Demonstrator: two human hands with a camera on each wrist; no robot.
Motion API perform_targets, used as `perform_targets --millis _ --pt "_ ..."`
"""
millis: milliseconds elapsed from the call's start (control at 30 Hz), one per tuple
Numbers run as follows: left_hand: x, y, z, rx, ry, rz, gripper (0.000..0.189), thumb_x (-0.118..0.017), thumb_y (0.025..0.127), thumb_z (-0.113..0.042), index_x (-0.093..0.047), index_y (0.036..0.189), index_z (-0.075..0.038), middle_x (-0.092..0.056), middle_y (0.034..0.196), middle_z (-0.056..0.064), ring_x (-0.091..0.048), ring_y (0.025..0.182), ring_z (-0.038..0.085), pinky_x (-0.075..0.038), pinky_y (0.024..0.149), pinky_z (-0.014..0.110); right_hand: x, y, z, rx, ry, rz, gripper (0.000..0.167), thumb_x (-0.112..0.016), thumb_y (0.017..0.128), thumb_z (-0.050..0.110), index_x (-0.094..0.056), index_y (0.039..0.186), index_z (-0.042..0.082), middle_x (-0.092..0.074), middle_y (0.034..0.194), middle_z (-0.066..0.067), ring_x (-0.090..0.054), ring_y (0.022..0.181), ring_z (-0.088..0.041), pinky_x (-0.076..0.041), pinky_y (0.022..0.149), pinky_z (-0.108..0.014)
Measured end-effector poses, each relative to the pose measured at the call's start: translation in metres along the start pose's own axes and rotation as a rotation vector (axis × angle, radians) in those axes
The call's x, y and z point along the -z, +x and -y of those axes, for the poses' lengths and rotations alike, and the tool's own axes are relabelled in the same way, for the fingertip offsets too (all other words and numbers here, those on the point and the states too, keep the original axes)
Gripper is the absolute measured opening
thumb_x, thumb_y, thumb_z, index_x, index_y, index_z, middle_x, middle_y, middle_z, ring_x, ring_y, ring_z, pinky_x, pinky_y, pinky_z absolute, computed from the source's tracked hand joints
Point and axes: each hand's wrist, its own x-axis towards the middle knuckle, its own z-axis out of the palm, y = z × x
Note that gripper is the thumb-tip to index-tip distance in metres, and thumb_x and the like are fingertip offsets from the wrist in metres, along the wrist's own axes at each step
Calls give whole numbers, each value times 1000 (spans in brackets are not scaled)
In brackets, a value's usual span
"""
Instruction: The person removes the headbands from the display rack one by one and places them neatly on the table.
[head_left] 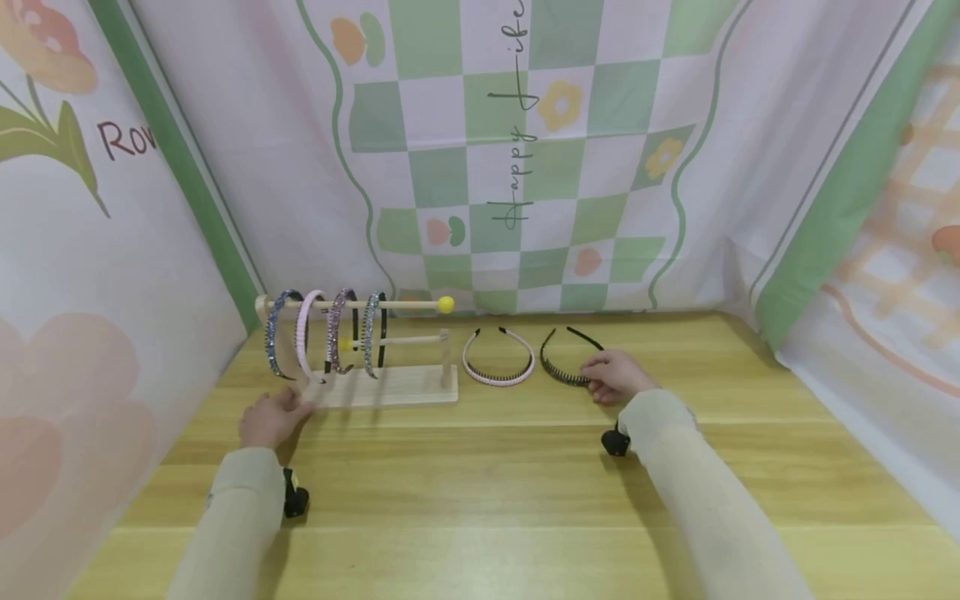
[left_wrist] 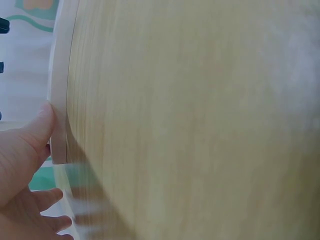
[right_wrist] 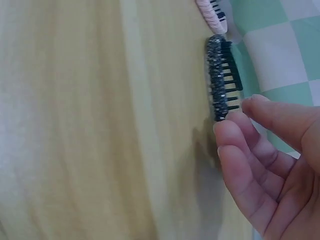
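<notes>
A dark glittery headband (head_left: 556, 372) with black comb teeth lies on the table, its ends toward the back. My right hand (head_left: 617, 377) pinches its right side between thumb and fingertips, with the other fingers curled below, as the right wrist view shows. On the left, my left hand (head_left: 272, 419) holds the near left corner of a wooden headband rack (head_left: 390, 387); the thumb (left_wrist: 42, 122) presses on the base. Hanging from the upper bar are a blue glittery headband (head_left: 272, 337), a pink headband (head_left: 302, 333), a pinkish glittery headband (head_left: 333, 333) and a silvery headband (head_left: 369, 337).
Between the rack and the dark headband lies another pink headband (head_left: 498, 381) with black teeth. The rack's bars have yellow end balls (head_left: 446, 305). A printed curtain (head_left: 525, 192) stands behind the wooden table (head_left: 480, 500), with printed cloth on both sides.
</notes>
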Motion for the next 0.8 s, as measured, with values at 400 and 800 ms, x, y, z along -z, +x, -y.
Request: perform_targets --millis 400,800 --pt "0 0 2 -7 6 0 75 -44 89 -58 -35 138 -3 -31 134 37 -30 112 60 -24 91 67 15 7 23 66 -50 -38 43 -49 95 9 -38 132 -10 -54 102 -30 -63 71 -26 -53 71 -43" --pt "2 -3 -1 -16 1 -5 74 -45 90 -56 -34 138 -2 -32 133 37 -31 112 59 -24 91 66 26 8 82 146 -157 -57 45 -52 95 15 -39 134 -4 -54 108 -27 -62 77 -27 -54 69 -35"
